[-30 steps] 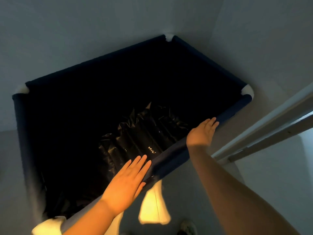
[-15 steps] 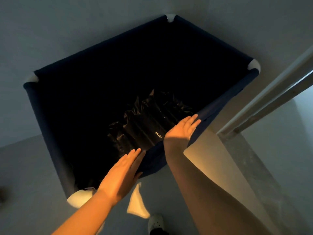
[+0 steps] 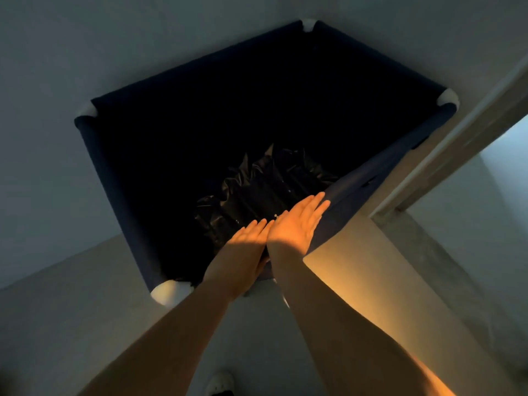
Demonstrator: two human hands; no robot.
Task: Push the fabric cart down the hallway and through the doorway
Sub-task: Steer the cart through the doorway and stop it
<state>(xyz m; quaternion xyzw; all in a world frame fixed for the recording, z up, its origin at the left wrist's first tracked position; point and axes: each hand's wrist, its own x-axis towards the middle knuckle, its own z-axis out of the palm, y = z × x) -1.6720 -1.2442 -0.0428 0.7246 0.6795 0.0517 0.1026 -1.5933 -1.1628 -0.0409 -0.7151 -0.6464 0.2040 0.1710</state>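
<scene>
Dim view from above, looking down into an open-topped fabric cart (image 3: 120,181) of dark navy cloth, set at a slant in the middle of the frame. Pale floor (image 3: 57,324) at far left, a paler wall rising behind it. At the cart's corners, white rounded joints (image 3: 168,291), four in sight; rim tubes sleeved in cloth between them. Long axis hard to judge; one corner aimed toward the top of the frame, another toward the right. Inside almost wholly black, walls and bottom lost in shadow; only a crumpled, glossy black plastic bag (image 3: 257,190) faintly readable low in the cart. Wheels and underside hidden.

Near the middle, the left hand (image 3: 245,247) laid flat on the near rim, fingers straight and close together, gripping nothing. Just beside it and touching, the right hand (image 3: 300,221), also flat and spread along the rim, palm down, warm orange light across both. Bare forearms reaching in from the bottom edge, cut off there. Between them, low down, the toe of a white shoe (image 3: 220,381), mostly cut off.

At right, a pale door frame (image 3: 457,144) running diagonally, near the cart's right corner, brighter space beyond it.
</scene>
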